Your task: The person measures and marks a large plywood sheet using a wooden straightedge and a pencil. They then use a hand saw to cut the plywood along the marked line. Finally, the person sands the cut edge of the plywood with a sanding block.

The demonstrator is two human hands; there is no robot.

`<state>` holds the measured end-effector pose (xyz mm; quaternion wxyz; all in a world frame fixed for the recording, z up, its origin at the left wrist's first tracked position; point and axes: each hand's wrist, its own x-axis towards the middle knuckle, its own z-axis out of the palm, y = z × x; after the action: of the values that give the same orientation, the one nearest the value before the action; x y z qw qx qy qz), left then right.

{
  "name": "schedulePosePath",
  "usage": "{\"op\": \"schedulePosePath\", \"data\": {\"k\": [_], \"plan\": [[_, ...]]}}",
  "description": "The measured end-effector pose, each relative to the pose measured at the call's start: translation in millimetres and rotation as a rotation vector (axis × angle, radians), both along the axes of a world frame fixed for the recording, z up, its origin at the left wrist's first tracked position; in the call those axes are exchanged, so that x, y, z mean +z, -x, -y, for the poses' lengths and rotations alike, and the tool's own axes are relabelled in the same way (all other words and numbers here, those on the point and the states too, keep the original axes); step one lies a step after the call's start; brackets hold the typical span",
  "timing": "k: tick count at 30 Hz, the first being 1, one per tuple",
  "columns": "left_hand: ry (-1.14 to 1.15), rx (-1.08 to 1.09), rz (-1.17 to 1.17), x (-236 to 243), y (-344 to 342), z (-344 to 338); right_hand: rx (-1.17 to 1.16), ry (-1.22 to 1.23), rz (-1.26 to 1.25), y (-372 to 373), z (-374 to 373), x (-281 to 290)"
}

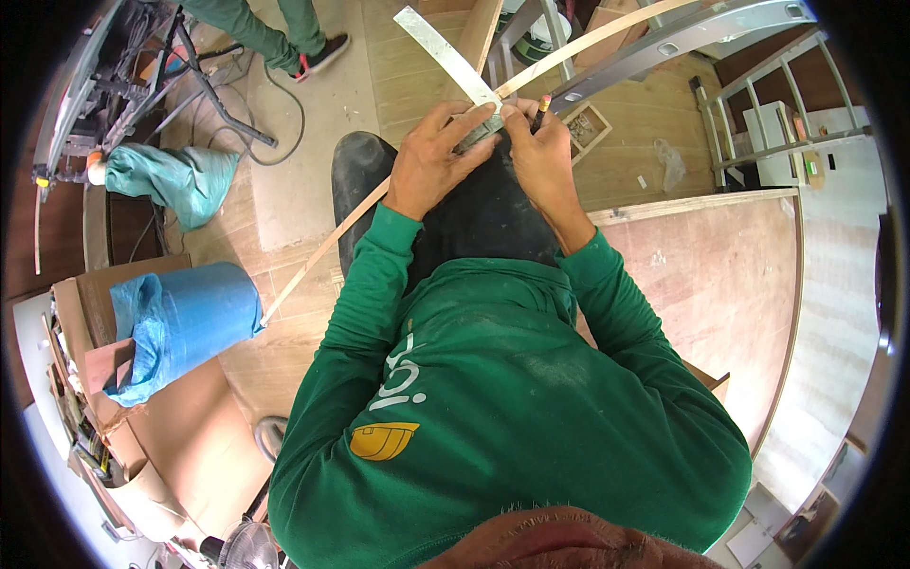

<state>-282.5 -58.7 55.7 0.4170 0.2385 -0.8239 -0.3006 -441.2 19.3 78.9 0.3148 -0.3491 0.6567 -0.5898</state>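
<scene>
A long, thin wooden strip runs slantwise across my lap, passing under my hands and up to the upper right. My left hand is closed around the thick stock of a metal try square, pressing it to the strip. The square's flat blade points to the upper left, across the strip. In my right hand a pencil is gripped, its end standing up between the fingers. The right fingertips meet the strip beside the square; the pencil's other end is hidden.
A grey metal ladder lies ahead on the right, near a small wooden box. A plywood panel stands at my right. A blue bag and a green bag are on the left. Another person's legs show at upper left.
</scene>
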Motion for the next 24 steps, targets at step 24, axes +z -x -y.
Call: {"op": "schedulePosePath", "data": {"k": [24], "plan": [[0.106, 0.015, -0.048, 2.5, 2.4, 1.5, 0.034, 0.014, -0.061, 7.4, -0.6, -7.0]]}}
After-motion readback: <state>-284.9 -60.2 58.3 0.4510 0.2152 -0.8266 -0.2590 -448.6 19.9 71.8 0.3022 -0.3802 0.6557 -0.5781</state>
